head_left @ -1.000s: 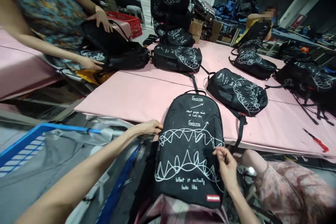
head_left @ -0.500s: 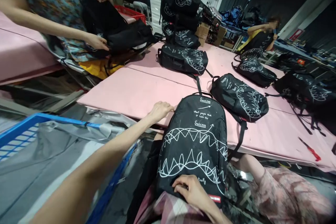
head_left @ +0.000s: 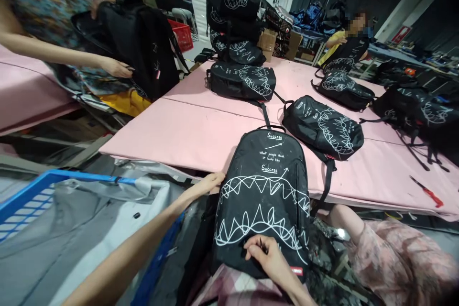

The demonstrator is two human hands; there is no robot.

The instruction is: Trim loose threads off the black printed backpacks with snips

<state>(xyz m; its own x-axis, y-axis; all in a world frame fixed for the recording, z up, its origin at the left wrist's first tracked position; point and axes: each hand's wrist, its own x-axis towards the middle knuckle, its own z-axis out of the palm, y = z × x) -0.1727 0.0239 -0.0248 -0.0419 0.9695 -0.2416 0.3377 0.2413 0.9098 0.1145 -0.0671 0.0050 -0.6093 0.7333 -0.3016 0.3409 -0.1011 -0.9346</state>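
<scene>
Black backpack [head_left: 263, 201], front up, lies between the person's lap and the table [head_left: 172, 129], its top end over the near edge. The left hand [head_left: 214, 181] touches its side; the fingertips are partly hidden, so I cannot tell whether they grip. The right hand [head_left: 263, 251] curls over the lower front, a dark bit among its fingers; whether it is clamped on anything is unclear. White print [head_left: 269, 169], top handle [head_left: 274, 127] and red label [head_left: 296, 271] are already on, so the outside looks finished; what work is left cannot be told. A similar backpack [head_left: 324, 126] lies just beyond.
</scene>
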